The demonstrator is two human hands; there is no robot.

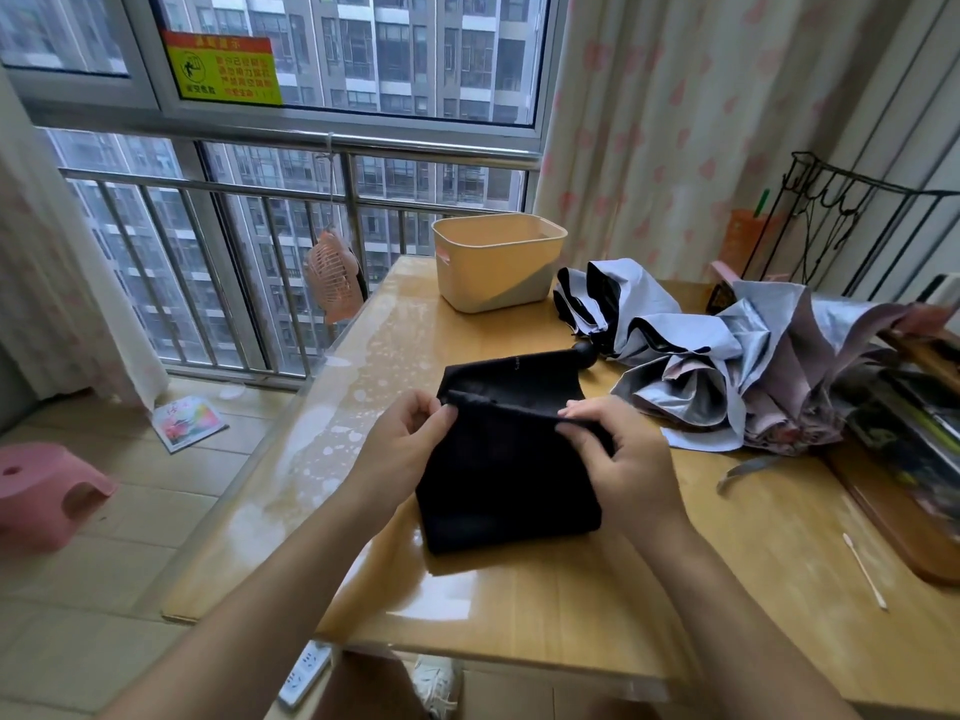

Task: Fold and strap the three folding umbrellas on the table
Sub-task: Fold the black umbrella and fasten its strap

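Observation:
A black folding umbrella (506,475) lies in the middle of the wooden table (597,589), its canopy loose and its round black handle end (586,354) pointing away from me. My left hand (402,444) pinches a fold of the black fabric at its left side. My right hand (623,459) pinches the same fold at its right side. A pale blue umbrella with black lining (618,304) lies unfolded behind it. A silver and dusty pink umbrella (769,387) lies crumpled to the right, its grey strap (748,470) hanging loose on the table.
A cream plastic bin (496,262) stands at the table's far edge. A cotton swab (865,571) lies near the right front. A wooden tray with books (909,459) and a black wire rack (852,220) fill the right. A pink stool (47,491) stands on the floor at left.

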